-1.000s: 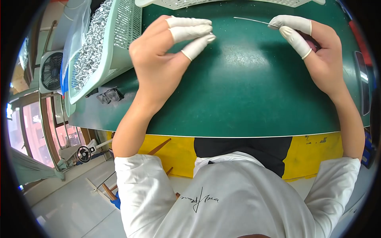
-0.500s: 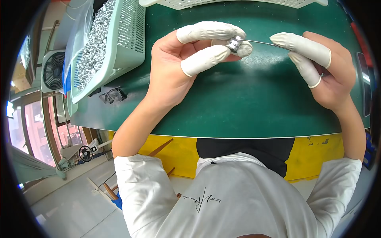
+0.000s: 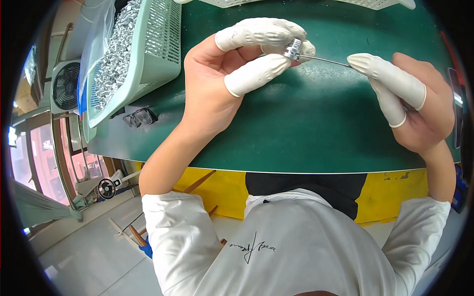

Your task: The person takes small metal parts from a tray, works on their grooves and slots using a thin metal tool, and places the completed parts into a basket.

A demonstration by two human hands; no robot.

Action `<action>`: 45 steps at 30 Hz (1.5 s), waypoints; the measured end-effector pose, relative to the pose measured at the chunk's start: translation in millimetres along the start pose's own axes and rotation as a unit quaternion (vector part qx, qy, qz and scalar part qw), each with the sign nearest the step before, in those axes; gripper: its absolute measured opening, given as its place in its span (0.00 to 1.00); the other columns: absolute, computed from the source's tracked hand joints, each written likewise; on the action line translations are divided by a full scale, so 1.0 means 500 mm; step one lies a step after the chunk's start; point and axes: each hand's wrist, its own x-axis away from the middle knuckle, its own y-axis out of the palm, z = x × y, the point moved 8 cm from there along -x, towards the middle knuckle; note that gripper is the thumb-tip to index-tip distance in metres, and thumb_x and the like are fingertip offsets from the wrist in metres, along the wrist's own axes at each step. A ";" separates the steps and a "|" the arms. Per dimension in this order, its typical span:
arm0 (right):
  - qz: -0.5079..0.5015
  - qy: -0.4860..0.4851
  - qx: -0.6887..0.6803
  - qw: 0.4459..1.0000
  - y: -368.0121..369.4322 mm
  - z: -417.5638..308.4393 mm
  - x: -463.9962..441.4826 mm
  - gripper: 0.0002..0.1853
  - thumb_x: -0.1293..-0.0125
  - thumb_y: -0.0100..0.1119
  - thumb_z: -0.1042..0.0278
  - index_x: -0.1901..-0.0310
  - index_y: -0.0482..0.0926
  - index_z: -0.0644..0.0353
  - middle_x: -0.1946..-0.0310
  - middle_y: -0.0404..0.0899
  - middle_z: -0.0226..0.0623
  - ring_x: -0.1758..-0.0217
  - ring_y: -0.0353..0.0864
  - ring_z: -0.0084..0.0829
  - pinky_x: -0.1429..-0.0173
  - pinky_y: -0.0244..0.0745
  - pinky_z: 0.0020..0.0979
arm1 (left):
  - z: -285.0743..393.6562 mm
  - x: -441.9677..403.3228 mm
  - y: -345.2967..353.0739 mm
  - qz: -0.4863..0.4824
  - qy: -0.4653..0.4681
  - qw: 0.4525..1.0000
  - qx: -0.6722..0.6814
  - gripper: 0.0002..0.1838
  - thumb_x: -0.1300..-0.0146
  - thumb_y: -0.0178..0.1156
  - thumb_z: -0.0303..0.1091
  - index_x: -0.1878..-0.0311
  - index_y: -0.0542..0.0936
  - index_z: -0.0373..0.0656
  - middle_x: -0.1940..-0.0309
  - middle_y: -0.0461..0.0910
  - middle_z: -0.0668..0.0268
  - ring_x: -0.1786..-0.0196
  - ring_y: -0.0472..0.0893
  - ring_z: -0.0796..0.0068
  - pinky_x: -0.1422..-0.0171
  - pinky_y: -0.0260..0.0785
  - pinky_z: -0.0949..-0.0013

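Note:
White finger cots cover the fingers of both hands. My left hand [image 3: 237,64] pinches a small shiny metal part [image 3: 293,50] with a ridged, stepped shape between thumb and fingers. From the right, my right hand [image 3: 407,93] holds a thin metal rod [image 3: 327,60] between thumb and forefinger. The rod's far tip touches or enters the lower side of the metal part; which of the two I cannot tell. Whatever handle the rod has is hidden in the right fingers.
A pale green basket [image 3: 155,54] full of small metal parts [image 3: 116,64] stands at the left on the green table [image 3: 276,133]. Glasses [image 3: 140,117] lie beside it. The edge of a white basket [image 3: 296,4] shows at the back. A dark flat object [image 3: 454,106] lies far right.
The metal part has turned in my left fingers, now showing its ridged end upward. My right hand has moved slightly right and toward me, with the rod tilted more.

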 end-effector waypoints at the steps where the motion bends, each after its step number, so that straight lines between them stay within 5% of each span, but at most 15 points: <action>1: 0.003 -0.002 0.001 1.000 0.001 0.000 0.000 0.17 0.39 0.67 0.82 0.47 0.86 0.69 0.74 0.76 0.39 0.77 0.70 0.32 0.72 0.62 0.32 | 0.000 0.000 0.000 0.004 0.007 1.000 -0.002 0.20 0.37 0.65 0.16 0.41 0.83 0.35 0.40 0.81 0.46 0.40 0.85 0.53 0.33 0.80 0.50; 5: 0.001 0.019 -0.026 0.999 0.014 -0.002 0.002 0.16 0.36 0.66 0.82 0.46 0.86 0.69 0.74 0.76 0.39 0.76 0.72 0.31 0.71 0.64 0.31 | 0.029 -0.005 0.025 -0.041 0.082 0.988 -0.125 0.17 0.40 0.65 0.13 0.46 0.84 0.32 0.43 0.82 0.46 0.44 0.86 0.55 0.38 0.82 0.55; 9: 0.006 0.072 -0.053 0.996 0.022 -0.003 0.000 0.15 0.33 0.63 0.82 0.45 0.85 0.69 0.67 0.82 0.42 0.72 0.77 0.30 0.67 0.69 0.30 | 0.034 -0.003 0.002 0.027 0.129 0.969 -0.208 0.14 0.42 0.65 0.11 0.51 0.84 0.27 0.50 0.85 0.47 0.47 0.86 0.58 0.40 0.82 0.58; 15: 0.035 0.073 -0.111 0.991 0.026 0.020 0.003 0.14 0.32 0.60 0.84 0.46 0.86 0.68 0.56 0.90 0.41 0.64 0.83 0.27 0.58 0.76 0.25 | 0.022 -0.021 -0.008 0.058 0.071 0.991 -0.095 0.17 0.53 0.72 0.10 0.57 0.88 0.30 0.57 0.87 0.49 0.55 0.88 0.62 0.47 0.84 0.61; 19: 0.191 0.063 -0.261 0.944 0.049 0.035 0.008 0.07 0.31 0.61 0.82 0.56 0.87 0.72 0.73 0.87 0.39 0.72 0.82 0.18 0.68 0.74 0.20 | 0.001 -0.028 -0.028 -0.025 0.090 0.993 -0.075 0.19 0.49 0.71 0.10 0.52 0.86 0.31 0.55 0.86 0.49 0.50 0.87 0.58 0.44 0.85 0.56; 24: 0.026 0.115 -0.215 0.970 0.047 0.037 0.011 0.14 0.31 0.60 0.83 0.47 0.86 0.67 0.58 0.90 0.41 0.66 0.83 0.26 0.60 0.76 0.25 | 0.014 -0.020 -0.027 -0.024 0.052 0.987 -0.147 0.14 0.47 0.69 0.10 0.57 0.87 0.32 0.57 0.86 0.51 0.49 0.88 0.59 0.42 0.83 0.60; 30: 0.034 0.115 -0.282 0.952 0.082 0.028 0.022 0.14 0.35 0.63 0.87 0.50 0.87 0.67 0.63 0.89 0.42 0.71 0.81 0.24 0.68 0.73 0.23 | 0.036 -0.018 0.050 -0.096 0.107 0.960 -0.240 0.16 0.53 0.72 0.09 0.59 0.87 0.32 0.59 0.87 0.52 0.52 0.88 0.62 0.45 0.83 0.62; 37: 0.073 0.136 -0.179 0.972 0.062 0.027 0.010 0.15 0.35 0.64 0.86 0.48 0.88 0.65 0.66 0.88 0.39 0.79 0.69 0.21 0.74 0.61 0.23 | 0.042 -0.019 0.059 -0.018 0.140 0.961 -0.239 0.18 0.52 0.70 0.09 0.56 0.85 0.31 0.54 0.86 0.51 0.51 0.87 0.62 0.45 0.81 0.64; 45: 0.081 0.110 -0.165 0.977 0.058 0.026 0.016 0.15 0.36 0.65 0.86 0.48 0.88 0.65 0.74 0.81 0.36 0.79 0.67 0.22 0.75 0.59 0.26 | 0.061 -0.008 0.066 -0.027 0.218 0.919 -0.327 0.18 0.50 0.68 0.09 0.54 0.85 0.29 0.54 0.84 0.52 0.52 0.87 0.61 0.46 0.82 0.63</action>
